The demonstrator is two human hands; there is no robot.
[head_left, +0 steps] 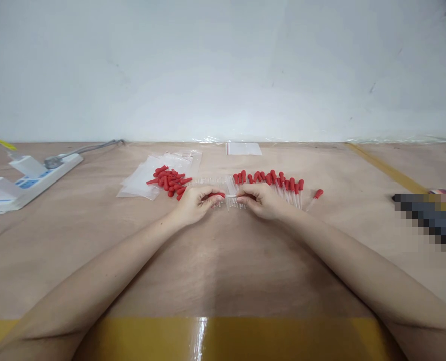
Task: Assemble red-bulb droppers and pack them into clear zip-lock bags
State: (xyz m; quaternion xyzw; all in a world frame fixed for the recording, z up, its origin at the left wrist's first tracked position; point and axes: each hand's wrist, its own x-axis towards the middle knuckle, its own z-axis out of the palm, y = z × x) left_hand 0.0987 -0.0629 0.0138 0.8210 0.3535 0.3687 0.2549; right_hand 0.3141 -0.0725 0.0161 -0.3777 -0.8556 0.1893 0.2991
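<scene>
Forearms (121, 263) fwd; bulb pile (166, 180) mstly on bags (138, 178).

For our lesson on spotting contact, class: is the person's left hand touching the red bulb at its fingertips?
Touching. The head view shows it: the left hand pinches the red bulb between thumb and fingers, with no gap visible.

The left hand (197, 204) partly covers a red bulb (218, 194); the right hand (264, 201) hides one end of a clear tube (230, 196). The left edge crops the power strip (53, 176); pixelation obscures a dark object (433, 220).
</scene>
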